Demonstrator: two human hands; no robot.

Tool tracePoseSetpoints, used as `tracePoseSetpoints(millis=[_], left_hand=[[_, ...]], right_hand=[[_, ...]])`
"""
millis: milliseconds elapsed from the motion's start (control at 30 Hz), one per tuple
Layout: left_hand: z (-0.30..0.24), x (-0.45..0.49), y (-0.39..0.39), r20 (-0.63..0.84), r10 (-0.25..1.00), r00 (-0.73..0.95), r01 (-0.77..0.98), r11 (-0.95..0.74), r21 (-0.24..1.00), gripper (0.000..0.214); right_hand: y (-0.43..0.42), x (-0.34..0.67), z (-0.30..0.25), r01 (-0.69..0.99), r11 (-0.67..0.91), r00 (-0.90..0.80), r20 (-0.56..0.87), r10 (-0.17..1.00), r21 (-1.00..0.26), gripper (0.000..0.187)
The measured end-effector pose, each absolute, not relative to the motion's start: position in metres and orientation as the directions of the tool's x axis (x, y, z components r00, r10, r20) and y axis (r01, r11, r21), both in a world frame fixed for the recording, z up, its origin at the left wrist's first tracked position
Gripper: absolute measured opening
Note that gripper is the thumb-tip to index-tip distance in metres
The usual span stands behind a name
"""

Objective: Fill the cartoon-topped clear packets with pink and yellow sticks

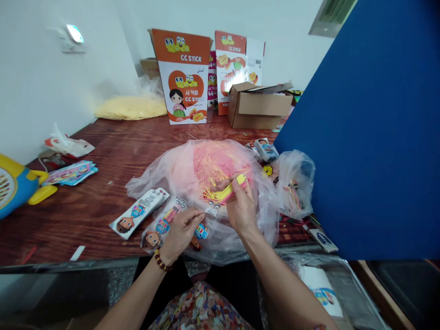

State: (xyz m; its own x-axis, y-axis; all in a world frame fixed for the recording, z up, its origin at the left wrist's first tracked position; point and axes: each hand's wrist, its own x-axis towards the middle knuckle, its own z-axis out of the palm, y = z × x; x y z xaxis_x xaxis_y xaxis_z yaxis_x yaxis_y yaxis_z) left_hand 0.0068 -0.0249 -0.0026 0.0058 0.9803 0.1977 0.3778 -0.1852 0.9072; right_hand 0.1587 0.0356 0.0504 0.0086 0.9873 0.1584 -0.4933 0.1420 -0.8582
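Note:
My right hand (243, 207) is wrapped round a bundle of thin yellow and pink sticks (227, 191), held slanted over a big clear plastic bag (158, 160). Loose pink and yellow sticks (215, 162) fill that bag. Lower and to the left, my left hand (182, 229) pinches the edge of a small printed stick packet (201, 233), partly covered by the fingers. Its top, with printed eyes, lies just below the bundle. Beside my left hand is another printed packet (170, 214) with pink inside. Left of it lies a stack of flat packets (139, 214).
Printed cartons (187, 82) and an open brown box (261, 107) stand at the back. A blue panel (371, 137) borders the right side, near a small clear bag (295, 183). At left are blue leaflets (74, 173), a tissue pack (70, 145) and a yellow-blue fan-like object (17, 188).

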Motion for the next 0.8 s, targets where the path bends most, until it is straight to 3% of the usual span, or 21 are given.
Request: tracePoseSetpoints(millis=[133,500,633,800], left_hand=[[-0.007,0.007,-0.025,0.243,0.970,-0.012,0.396,-0.219,0.892,0.025],[-0.013,0.009,-0.025,0.410,0.911,-0.034,0.382,-0.367,0.848,0.019],[-0.018,0.011,-0.022,0.494,0.870,0.002,0.385,-0.456,0.802,0.014],[-0.014,0.013,-0.022,0.458,0.889,-0.015,0.358,-0.423,0.832,0.013]], right_hand=[[0.037,0.156,0.047,-0.441,0.166,0.054,0.159,0.986,-0.882,0.020],[0.030,0.149,0.033,-0.490,0.157,0.161,0.088,0.983,-0.858,0.018],[0.033,0.148,0.041,-0.533,0.198,0.144,0.142,0.979,-0.822,0.016],[0.035,0.146,0.054,-0.506,0.229,0.058,0.232,0.971,-0.832,0.018]])
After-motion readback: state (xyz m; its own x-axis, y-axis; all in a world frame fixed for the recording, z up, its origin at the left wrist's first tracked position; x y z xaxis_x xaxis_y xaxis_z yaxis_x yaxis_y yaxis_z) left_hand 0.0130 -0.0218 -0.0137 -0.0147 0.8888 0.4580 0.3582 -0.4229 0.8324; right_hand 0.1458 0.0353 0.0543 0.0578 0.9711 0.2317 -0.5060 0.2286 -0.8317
